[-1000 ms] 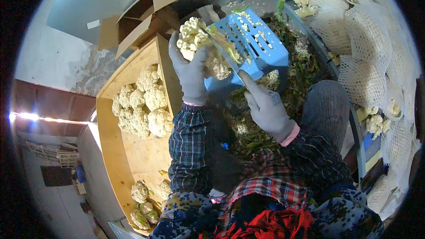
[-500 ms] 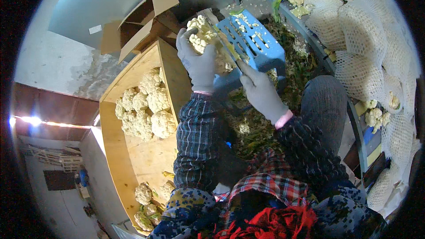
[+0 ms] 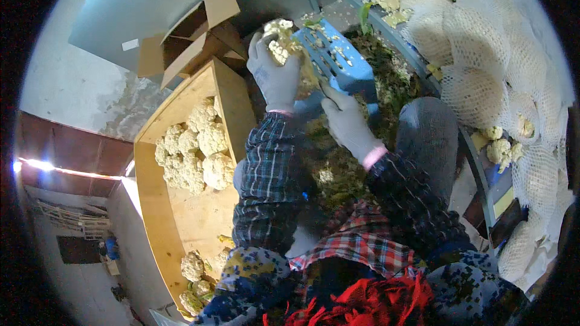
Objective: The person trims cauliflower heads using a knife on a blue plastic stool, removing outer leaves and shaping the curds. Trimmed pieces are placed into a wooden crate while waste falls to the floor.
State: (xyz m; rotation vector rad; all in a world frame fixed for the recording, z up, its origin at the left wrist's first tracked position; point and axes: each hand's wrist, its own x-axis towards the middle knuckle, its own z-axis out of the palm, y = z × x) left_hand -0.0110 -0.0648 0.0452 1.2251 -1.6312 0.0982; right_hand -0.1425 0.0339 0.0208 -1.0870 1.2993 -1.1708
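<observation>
Both of my hands wear light grey gloves. My left hand is closed around a pale cauliflower, held in front of a blue slotted plastic crate. My right hand grips a knife, its blade slanting up and left beside the cauliflower. The blade's far end is hard to make out against the cauliflower and crate. White crumbs lie on the crate's slotted face.
On the left, a wooden box holds several cauliflower heads. Behind it stands an open cardboard box. Leaf trimmings cover the floor past the crate. White mesh sacks of cauliflowers line the right, behind a grey metal rail.
The whole view has shifted slightly. My right hand and the knife have moved a little left, and the cauliflower has turned in my left hand. Both grips continue.
</observation>
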